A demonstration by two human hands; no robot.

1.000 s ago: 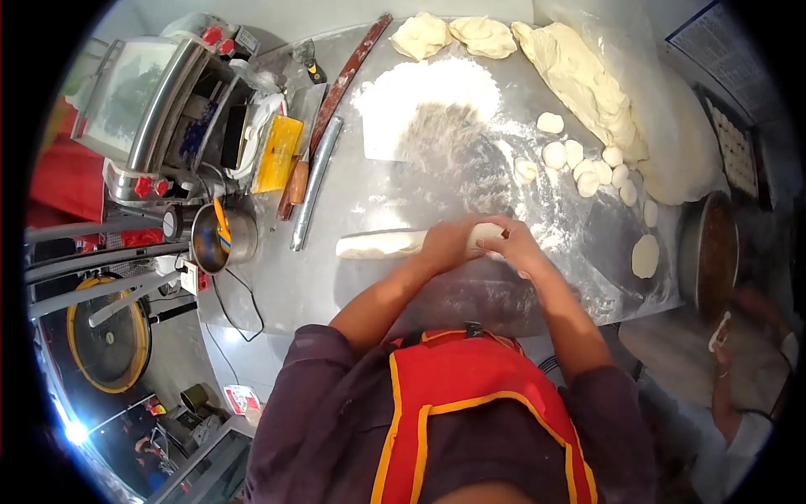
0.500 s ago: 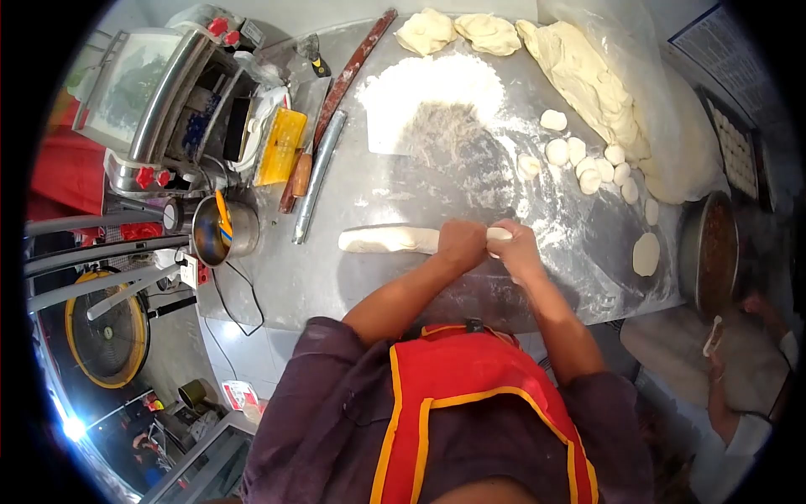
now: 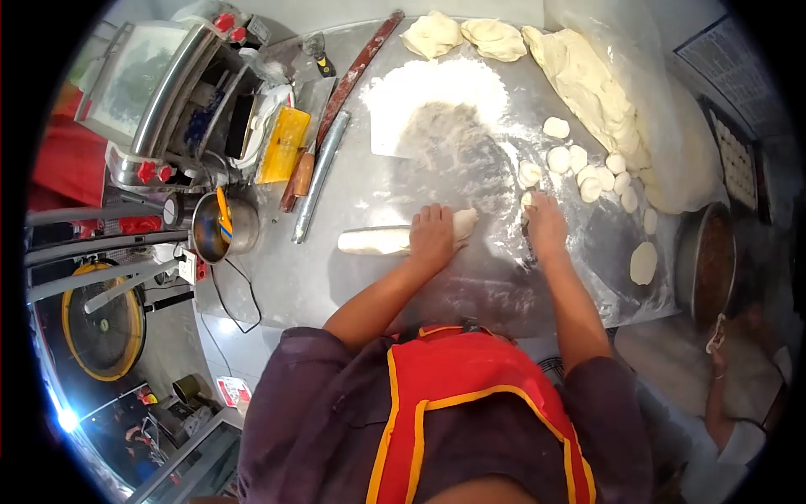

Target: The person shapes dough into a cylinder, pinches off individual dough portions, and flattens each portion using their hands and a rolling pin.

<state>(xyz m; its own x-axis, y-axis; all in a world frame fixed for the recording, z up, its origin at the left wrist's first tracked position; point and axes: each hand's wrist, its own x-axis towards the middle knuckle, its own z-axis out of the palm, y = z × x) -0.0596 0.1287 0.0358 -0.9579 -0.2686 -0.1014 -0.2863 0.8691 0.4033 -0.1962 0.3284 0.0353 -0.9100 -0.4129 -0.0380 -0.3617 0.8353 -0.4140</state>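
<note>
Both forearms reach forward from the sides of the red apron (image 3: pixel 470 370), hands well apart. Left hand (image 3: pixel 431 235): palm down, fingers close together, wrapped over the dough roll (image 3: pixel 374 242). Right hand (image 3: pixel 546 225): farther right, knuckles up, fingers curled at a small dough piece (image 3: pixel 526 200); can't tell if it's pinched or only touched.

Roll lies on the metal table (image 3: pixel 361 290) in front of the body, long axis left-right, roughly along the near edge. Ragged right end sticks out past left hand, angled slightly away.

Around: flat dough disc (image 3: pixel 644 264) out right; cut pieces (image 3: pixel 589 178) crowd the area beyond right hand. Metal rod (image 3: pixel 322 176) off left, pointing away. Farther: flour patch (image 3: pixel 437 88), then big dough slab (image 3: pixel 588 80) far right, two dough lumps (image 3: pixel 432 34) at far edge.
</note>
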